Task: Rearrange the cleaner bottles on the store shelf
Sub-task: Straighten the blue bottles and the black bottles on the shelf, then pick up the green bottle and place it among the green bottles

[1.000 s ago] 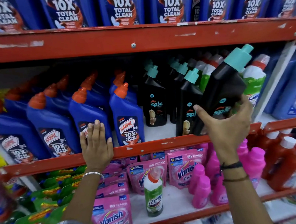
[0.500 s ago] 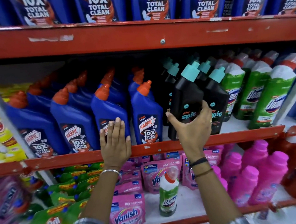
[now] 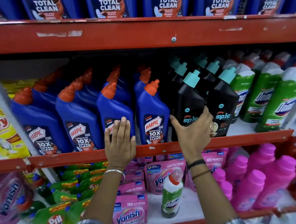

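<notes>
My right hand (image 3: 193, 131) grips the lower part of a black Spic bottle (image 3: 189, 99) with a teal cap, standing at the front of the middle shelf (image 3: 240, 140). Another black Spic bottle (image 3: 224, 105) stands just to its right, with more behind. My left hand (image 3: 120, 141) lies flat, fingers together, against the front of a blue Harpic bottle (image 3: 114, 105) and the shelf's red edge. A further blue Harpic bottle (image 3: 152, 115) stands between my two hands. Green Domex bottles (image 3: 262, 96) fill the right of the shelf.
More blue Harpic bottles (image 3: 40, 122) fill the left of the middle shelf, with yellow packs (image 3: 2, 127) beyond. The lower shelf holds pink Vanish pouches (image 3: 130, 211), a lone green Domex bottle (image 3: 171, 195), green Pril pouches (image 3: 53, 219) and pink bottles (image 3: 269, 182). Blue bottles line the top shelf (image 3: 139, 32).
My right hand has carried the black bottle from the right, tilted in the air, leftward and set it upright next to the blue bottles. My left hand stayed on the blue bottle.
</notes>
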